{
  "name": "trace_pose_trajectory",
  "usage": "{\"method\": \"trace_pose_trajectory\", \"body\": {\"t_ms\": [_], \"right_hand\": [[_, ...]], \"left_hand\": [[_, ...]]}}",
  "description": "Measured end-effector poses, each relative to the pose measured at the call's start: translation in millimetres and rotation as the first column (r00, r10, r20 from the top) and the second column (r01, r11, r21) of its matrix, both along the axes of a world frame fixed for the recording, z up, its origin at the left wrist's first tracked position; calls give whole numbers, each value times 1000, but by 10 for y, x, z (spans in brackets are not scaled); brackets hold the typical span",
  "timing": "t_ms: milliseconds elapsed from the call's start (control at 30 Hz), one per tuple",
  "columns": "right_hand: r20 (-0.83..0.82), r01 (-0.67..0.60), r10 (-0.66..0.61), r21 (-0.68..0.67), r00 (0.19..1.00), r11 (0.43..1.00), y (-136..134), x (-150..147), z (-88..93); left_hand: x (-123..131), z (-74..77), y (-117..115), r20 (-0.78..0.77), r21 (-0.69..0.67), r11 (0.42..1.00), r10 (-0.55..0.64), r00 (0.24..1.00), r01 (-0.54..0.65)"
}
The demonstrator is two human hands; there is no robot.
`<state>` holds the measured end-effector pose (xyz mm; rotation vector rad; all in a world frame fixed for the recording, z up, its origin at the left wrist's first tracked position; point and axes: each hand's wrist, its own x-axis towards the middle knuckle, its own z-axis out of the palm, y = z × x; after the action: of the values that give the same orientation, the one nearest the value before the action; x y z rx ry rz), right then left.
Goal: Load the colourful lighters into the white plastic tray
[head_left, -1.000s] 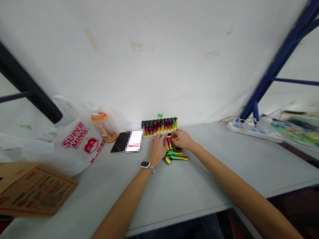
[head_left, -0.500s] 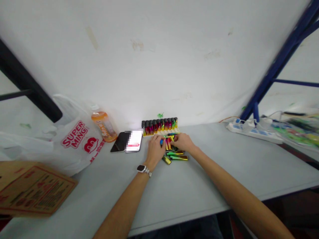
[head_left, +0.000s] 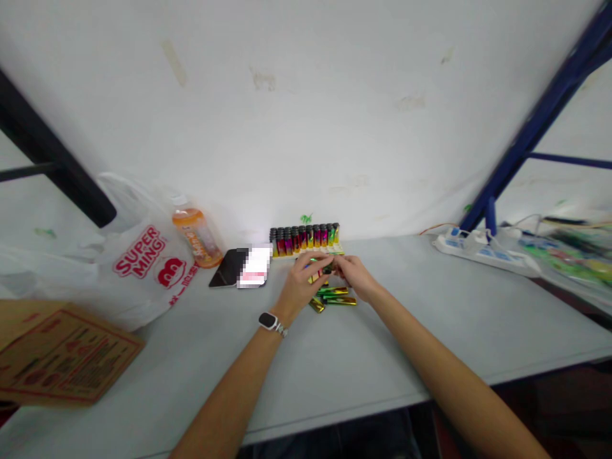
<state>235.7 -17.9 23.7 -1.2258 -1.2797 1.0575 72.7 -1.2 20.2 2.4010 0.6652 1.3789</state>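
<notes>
My left hand [head_left: 306, 280], with a watch on its wrist, is closed around a shiny yellow lighter [head_left: 313, 278]. Its fingers reach across toward my right hand [head_left: 352, 274], whose fingertips are pinched together by the black end of that lighter; what they grip is too small to tell. Below both hands, several loose green and gold lighters [head_left: 339, 300] lie on the table. Behind them, rows of upright lighters [head_left: 306, 237] with black tops and pink, yellow and green bodies fill much of a pale tray [head_left: 337, 249].
On the left are a phone with a lit screen [head_left: 255, 268], a dark tablet-like slab [head_left: 227, 268], an orange drink bottle [head_left: 197, 236], a white plastic bag [head_left: 129, 293] and a cardboard box [head_left: 71, 357]. A power strip [head_left: 482, 253] lies at the right, near a blue metal post [head_left: 521, 140].
My hands have drawn closer together, and my left fingers now extend toward the right ones. The blue piece by my left fingers is out of sight. The view has shifted slightly.
</notes>
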Motion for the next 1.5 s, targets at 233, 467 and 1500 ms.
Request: {"method": "trace_pose_trajectory", "body": {"t_ms": [233,467,1500], "right_hand": [[177,44,-72,157,982,987,42,-63,-110],[222,49,-100,223,970,974,53,-9,-151],[266,-57,-9,237,964,970,-56,-90,-106]], "left_hand": [[109,35,-84,272,-311,950,130,954,-41],[230,-74,-164,330,-507,858,110,938,78],[235,-63,-211,260,-499,866,186,948,-33]]}}
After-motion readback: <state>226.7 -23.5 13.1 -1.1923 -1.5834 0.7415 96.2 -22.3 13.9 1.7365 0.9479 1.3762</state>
